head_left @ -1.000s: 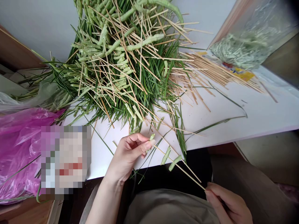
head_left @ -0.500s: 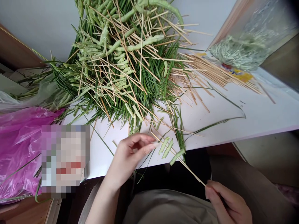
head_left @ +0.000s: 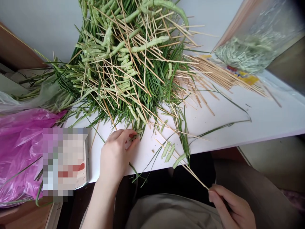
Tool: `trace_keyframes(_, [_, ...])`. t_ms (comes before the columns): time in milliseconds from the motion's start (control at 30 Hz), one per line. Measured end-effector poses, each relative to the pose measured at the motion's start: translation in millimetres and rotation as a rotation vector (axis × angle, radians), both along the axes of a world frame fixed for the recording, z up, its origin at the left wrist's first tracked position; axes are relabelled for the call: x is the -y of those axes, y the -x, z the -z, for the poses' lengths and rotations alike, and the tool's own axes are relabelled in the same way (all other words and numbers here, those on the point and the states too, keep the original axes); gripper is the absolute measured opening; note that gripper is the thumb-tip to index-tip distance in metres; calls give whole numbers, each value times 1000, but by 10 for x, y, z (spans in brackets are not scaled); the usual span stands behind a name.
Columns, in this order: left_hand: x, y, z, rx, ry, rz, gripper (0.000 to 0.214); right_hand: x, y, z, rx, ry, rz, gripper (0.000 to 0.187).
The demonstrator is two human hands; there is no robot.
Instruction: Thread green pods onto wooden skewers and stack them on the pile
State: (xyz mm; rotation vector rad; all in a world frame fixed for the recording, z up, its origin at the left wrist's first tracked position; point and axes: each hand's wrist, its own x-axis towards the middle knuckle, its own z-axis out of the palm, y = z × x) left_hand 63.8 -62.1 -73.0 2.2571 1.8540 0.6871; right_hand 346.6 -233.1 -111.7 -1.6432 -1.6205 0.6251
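Note:
My right hand pinches the lower ends of two thin bamboo skewers, which slant up and left over the table edge. Three short pieces of green bean are threaded across them, spaced apart. My left hand is at the table's front, thumb and fingers curved and a little apart. Its fingertips are at a few cut bean pieces by the front of the pile; whether they touch one is hard to see. Behind lies a big heap of long green leaves, strewn with skewers and beans.
More skewers lie in a bundle at the right, beside a clear plastic bag with pale green contents. A pink plastic bag and a phone with a blurred screen are at the left. Loose leaves cross the white table.
My left hand has moved left and slightly up, from beside the skewer tips to the cut bean pieces. My right hand and the skewers have barely moved.

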Motion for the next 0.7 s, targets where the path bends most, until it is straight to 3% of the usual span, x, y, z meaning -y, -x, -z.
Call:
trace_keyframes(133, [-6, 11, 13, -19, -20, 29, 13, -21, 4, 21, -10, -15, -5, 31])
trace_keyframes(333, [-15, 4, -20, 96, 75, 13, 3, -1, 6, 36, -16, -21, -14, 29])
trace_keyframes(400, [-11, 24, -40, 249, 156, -5, 6, 9, -3, 43, -14, -14, -25, 28])
trace_keyframes(600, [26, 21, -62, 1021, 421, 78, 21, 13, -2, 39, 1, -35, -66, 26])
trace_keyframes(700, [48, -26, -59, 1188, 540, 82, 16, 9, 9, 32, 12, -39, -76, 26])
